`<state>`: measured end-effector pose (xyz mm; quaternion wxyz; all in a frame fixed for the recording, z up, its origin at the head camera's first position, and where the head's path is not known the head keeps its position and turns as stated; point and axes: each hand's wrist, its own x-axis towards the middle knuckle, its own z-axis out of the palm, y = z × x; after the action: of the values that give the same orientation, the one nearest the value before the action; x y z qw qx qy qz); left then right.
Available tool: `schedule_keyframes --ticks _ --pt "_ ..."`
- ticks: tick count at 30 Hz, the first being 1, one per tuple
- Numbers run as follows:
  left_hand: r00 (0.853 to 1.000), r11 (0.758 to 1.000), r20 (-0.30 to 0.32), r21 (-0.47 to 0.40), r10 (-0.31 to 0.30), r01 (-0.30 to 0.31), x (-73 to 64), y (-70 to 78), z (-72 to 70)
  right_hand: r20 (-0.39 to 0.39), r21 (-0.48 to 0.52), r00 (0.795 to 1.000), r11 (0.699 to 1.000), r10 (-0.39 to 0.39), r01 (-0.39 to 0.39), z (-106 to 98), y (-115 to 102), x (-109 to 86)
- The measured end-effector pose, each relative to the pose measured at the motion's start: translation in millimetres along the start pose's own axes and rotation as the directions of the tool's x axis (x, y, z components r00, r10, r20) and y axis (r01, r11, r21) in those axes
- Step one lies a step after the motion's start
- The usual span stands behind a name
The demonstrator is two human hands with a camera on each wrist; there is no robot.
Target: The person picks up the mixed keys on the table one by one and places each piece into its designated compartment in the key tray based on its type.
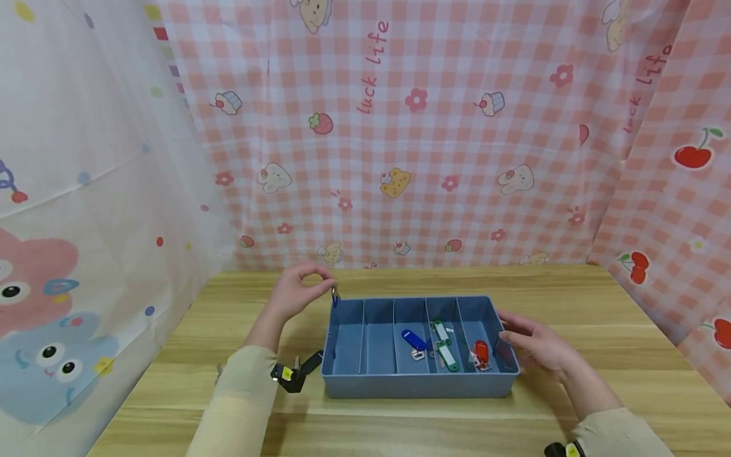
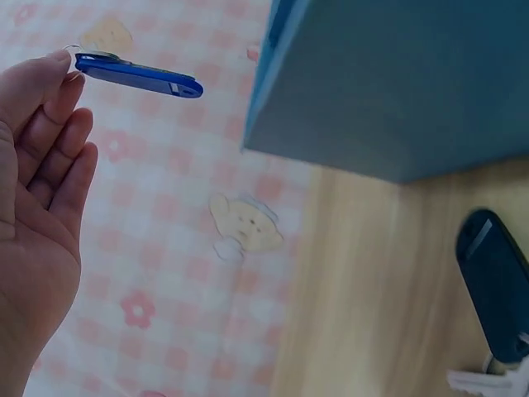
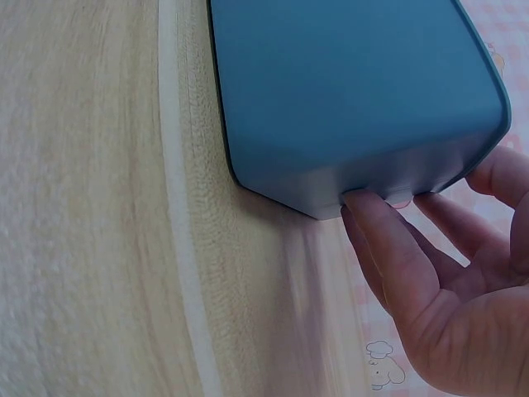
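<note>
My left hand (image 1: 298, 293) pinches a blue key tag (image 2: 140, 76) by its ring between thumb and forefinger, the other fingers loosely bent. In the head view the tag hangs at the back left corner of a blue-grey divided box (image 1: 422, 386). My right hand (image 1: 539, 343) holds the box's right end, thumb at the rim and fingertips (image 3: 364, 203) against the outer end wall. Inside the box, another blue key tag (image 1: 414, 339) lies in the middle compartment. Green key tags (image 1: 448, 357) lie in the one to its right, and a red key tag (image 1: 481, 351) in the rightmost.
On the wooden table (image 1: 422, 428), a black key tag (image 1: 311, 362) with a key lies left of the box, close to the left wrist's camera (image 1: 288, 377). Patterned cloths (image 1: 422, 146) hang behind the table and along both sides.
</note>
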<state>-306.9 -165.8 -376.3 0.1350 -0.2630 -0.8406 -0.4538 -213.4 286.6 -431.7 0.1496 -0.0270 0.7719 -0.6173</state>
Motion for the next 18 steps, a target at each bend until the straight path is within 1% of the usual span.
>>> schedule_keyframes --ticks 2,5,8,11,16,18 --pt "0.999 0.999 0.01 -0.006 0.046 -0.046 2.9 4.9 1.0 0.0 0.003 1.0 1.0 0.004 -0.004 0 0 0.0" --pt "0.993 0.993 0.032 -0.017 0.114 -0.114 7.1 13.6 3.1 0.002 0.007 1.0 1.0 0.002 -0.002 0 0 0.5" --pt "0.986 0.987 0.058 -0.025 0.158 -0.157 10.9 22.9 6.3 0.004 0.005 1.0 1.0 -0.002 0.002 0 1 0.9" --pt "0.978 0.982 0.088 -0.034 0.187 -0.185 14.4 31.2 10.2 0.005 0.005 1.0 1.0 -0.004 0.004 0 2 1.4" --pt "0.959 0.967 0.127 -0.064 0.253 -0.247 19.7 43.2 18.1 0.005 0.008 1.0 1.0 0.005 -0.005 0 2 1.7" --pt "0.952 0.961 0.131 -0.049 0.276 -0.271 21.0 47.4 21.7 0.008 0.011 1.0 1.0 0.003 -0.003 0 2 1.7"
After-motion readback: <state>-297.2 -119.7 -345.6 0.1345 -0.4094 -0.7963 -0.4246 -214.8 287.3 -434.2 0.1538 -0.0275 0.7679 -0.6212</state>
